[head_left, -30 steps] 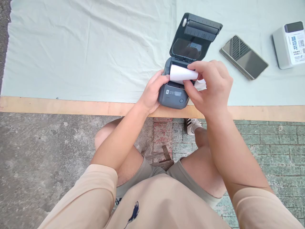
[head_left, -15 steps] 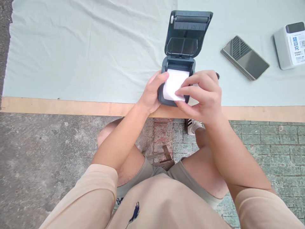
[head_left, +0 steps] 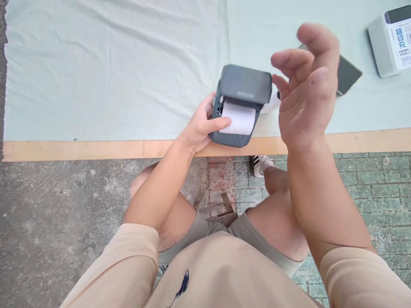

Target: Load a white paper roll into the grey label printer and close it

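A dark grey label printer is gripped at its left side by my left hand, the thumb pressing on the white paper that comes out over its front. The printer's lid is swung most of the way down, with a gap at its front edge where the paper shows. To the right of the printer my right hand is raised, palm towards me, fingers apart and a little curled, holding nothing. Partly hidden between printer and right hand lies a white roll with a dark core.
Behind my right hand lies a phone, partly covered. A white box-shaped device with a printed label stands at the far right. Pale cloth covers the table, whose wooden front edge runs across above my knees.
The printer's lid has swung from upright down over the paper. My right hand has let go of the paper and moved up and right. My left hand still holds the printer.
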Motion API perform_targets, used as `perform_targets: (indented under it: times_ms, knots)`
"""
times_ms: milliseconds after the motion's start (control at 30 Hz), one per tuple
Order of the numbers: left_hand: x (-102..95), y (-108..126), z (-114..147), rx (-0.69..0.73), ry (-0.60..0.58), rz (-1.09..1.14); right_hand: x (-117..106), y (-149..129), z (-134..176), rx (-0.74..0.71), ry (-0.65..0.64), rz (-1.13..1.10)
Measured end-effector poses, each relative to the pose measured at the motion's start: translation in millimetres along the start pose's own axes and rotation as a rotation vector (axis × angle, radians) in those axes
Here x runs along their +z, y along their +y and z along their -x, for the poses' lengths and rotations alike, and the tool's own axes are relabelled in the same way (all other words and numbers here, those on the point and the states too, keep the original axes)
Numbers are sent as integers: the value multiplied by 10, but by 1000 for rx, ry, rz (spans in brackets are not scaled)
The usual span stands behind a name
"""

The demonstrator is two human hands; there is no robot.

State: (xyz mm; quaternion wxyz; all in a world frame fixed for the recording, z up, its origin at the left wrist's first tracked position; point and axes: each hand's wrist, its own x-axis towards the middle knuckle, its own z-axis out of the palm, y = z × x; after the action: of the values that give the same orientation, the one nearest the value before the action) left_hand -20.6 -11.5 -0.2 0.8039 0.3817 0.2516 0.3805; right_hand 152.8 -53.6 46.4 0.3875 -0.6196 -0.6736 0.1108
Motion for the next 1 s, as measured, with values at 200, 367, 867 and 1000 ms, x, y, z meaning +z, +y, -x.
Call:
perform_targets:
  times_ms: [200,367,867,1000]
  knots:
    - [59,22,-11,12,6,96,121,26,48,-20,-155,-175]
    - [88,25,-3,32,31,93,131,-32,37,-34,-175,-104]
    - [21,18,-60,-41,41,201,80,-68,-26,-64,-92,46]
    - [-32,-29,-118,41,129,114,-2,-66,-49,-90,-130,81]
